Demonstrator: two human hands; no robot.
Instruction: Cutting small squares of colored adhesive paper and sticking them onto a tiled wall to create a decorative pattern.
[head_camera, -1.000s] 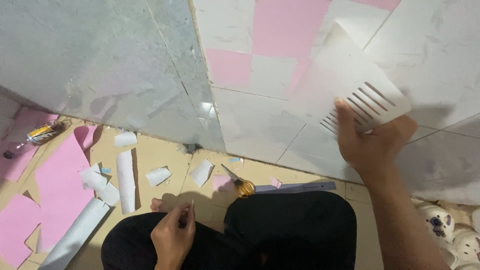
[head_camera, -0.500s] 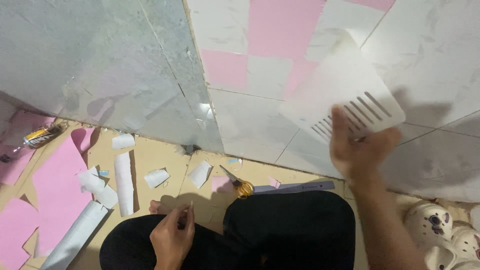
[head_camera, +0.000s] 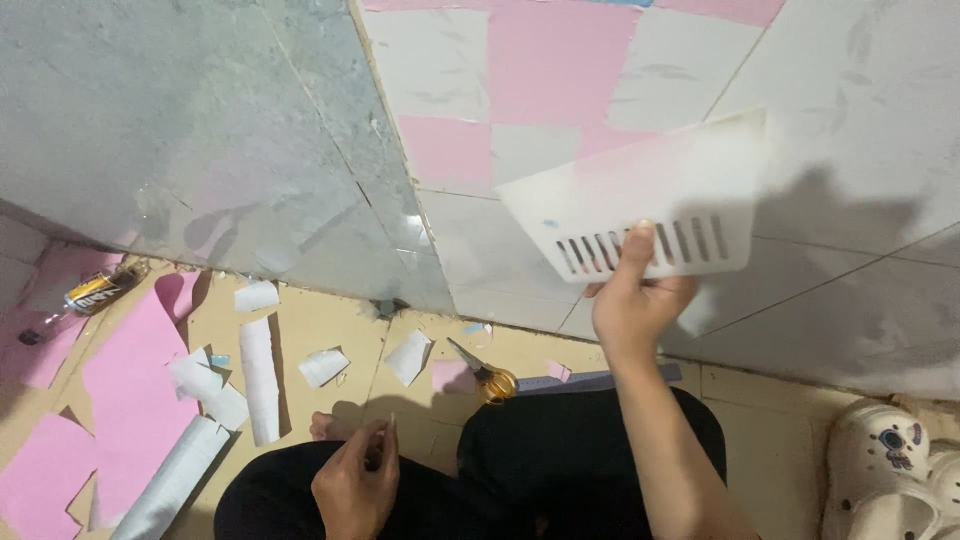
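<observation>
Change: since the earlier frames the white slotted panel (head_camera: 640, 205) has turned from a tilted, corner-up pose to lie nearly level against the wall, and the right hand (head_camera: 635, 305) now grips its lower edge from below; the left hand (head_camera: 355, 485) sits low over the lap much as before.
Right hand: raised in front of the tiled wall (head_camera: 860, 130); its fingers (head_camera: 640, 250) are closed on the panel, the thumb lying over the row of slots.
Panel: a thin white sheet with a line of narrow slots along its lower edge, held flat before the pink and white tiles, casting a shadow to its right.
Left hand: its fingers (head_camera: 375, 450) are pinched together on a small thin object; what it is cannot be told.
Floor: a beige floor (head_camera: 310, 330) carries torn white paper scraps (head_camera: 325, 365), a white roll (head_camera: 258, 380), pink sheets (head_camera: 130, 390) and a grey roll (head_camera: 170, 480).
Scissors: yellow-handled scissors (head_camera: 485, 375) lie just beyond the knees, near a flat grey strip (head_camera: 600, 380).
Far left: a small bottle (head_camera: 85, 298) lies near the wall.
Far right: white clogs (head_camera: 890, 465) stand on the floor.
</observation>
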